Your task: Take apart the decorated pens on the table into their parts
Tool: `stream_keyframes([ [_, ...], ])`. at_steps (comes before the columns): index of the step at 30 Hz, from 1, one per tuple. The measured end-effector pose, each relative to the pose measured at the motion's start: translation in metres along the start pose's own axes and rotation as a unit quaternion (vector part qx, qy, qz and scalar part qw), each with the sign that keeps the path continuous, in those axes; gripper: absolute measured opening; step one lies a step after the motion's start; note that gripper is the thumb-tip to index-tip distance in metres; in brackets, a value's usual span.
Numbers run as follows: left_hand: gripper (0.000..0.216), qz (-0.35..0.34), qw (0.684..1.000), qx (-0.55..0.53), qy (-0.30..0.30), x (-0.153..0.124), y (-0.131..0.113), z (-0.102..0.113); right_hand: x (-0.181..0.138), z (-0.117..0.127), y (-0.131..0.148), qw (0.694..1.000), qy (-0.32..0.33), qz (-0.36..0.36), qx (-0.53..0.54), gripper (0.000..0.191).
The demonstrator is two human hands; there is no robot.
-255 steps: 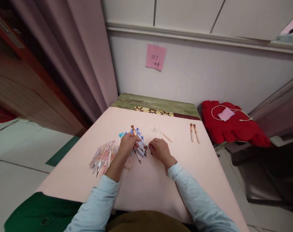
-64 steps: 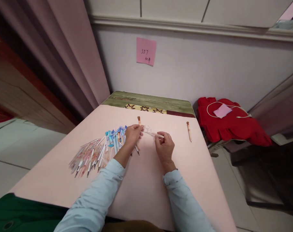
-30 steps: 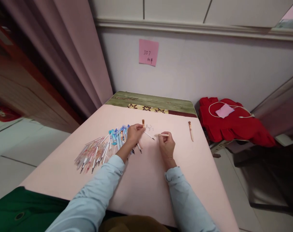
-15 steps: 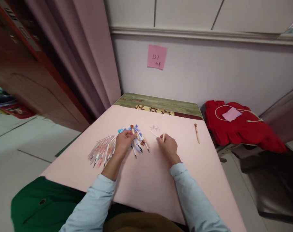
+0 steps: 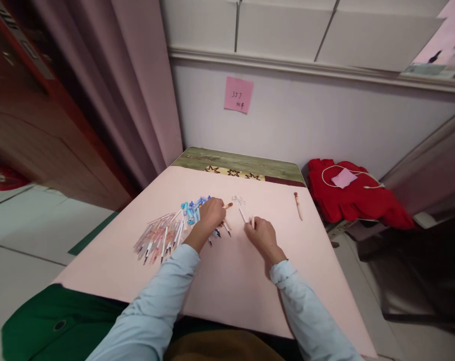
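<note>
My left hand (image 5: 212, 213) is closed on a pen's upper part (image 5: 228, 205), which is tipped with a small brown figure. It hovers over the right side of the pile, hiding some pieces. Between the fingers of my right hand (image 5: 264, 239) are a thin white pen refill (image 5: 242, 215) and a pale pen barrel (image 5: 253, 221), both pointing up and away. A little gap separates the two hands. Pinkish pen barrels and white refills (image 5: 158, 238) lie heaped on the left, with blue pen tops (image 5: 191, 210) beside them. Tiny springs (image 5: 238, 200) rest beyond my hands.
A whole pen with a brown topper (image 5: 298, 206) lies at the right on the pink-covered table (image 5: 231, 286). Red cloth (image 5: 348, 200) with a white cable is past the table's right edge. The wall carries a pink note (image 5: 238, 95).
My left hand has moved right, bringing the brown-tipped pen part closer to my right hand and tilting it. The right hand still holds the refill and barrel. The view has shifted slightly.
</note>
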State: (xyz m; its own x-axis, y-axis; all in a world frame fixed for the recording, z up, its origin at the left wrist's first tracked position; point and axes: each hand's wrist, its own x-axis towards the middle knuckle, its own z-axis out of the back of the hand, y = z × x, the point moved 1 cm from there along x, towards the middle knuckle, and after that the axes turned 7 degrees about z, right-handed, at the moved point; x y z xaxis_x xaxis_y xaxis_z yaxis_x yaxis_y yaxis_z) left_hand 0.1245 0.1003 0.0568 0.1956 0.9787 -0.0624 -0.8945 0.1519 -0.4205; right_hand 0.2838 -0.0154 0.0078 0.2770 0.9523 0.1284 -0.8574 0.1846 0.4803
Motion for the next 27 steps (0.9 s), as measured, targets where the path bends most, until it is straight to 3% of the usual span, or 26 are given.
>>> stream_keyframes([
  [4,0.006,0.0,1.0,-0.012,-0.005,0.0,0.011,0.003,-0.004,0.001,0.002,0.999,-0.004,-0.008,0.048,0.023],
  [11,0.012,-0.017,1.0,0.008,0.009,-0.013,0.022,0.013,0.007,-0.014,0.034,0.997,0.007,0.023,0.075,0.025],
  [18,0.024,-0.015,1.0,0.018,0.015,-0.021,0.034,0.025,0.004,-0.017,0.03,0.998,0.017,-0.023,0.052,0.024],
  [23,0.031,0.048,0.998,-0.001,-0.046,-0.029,0.056,0.032,0.002,-0.01,0.044,0.997,0.007,-0.008,0.082,0.029],
  [27,0.027,0.097,0.993,0.002,-0.066,-0.036,0.069,0.032,0.004,-0.022,0.065,0.994,0.019,0.034,0.101,0.032],
])
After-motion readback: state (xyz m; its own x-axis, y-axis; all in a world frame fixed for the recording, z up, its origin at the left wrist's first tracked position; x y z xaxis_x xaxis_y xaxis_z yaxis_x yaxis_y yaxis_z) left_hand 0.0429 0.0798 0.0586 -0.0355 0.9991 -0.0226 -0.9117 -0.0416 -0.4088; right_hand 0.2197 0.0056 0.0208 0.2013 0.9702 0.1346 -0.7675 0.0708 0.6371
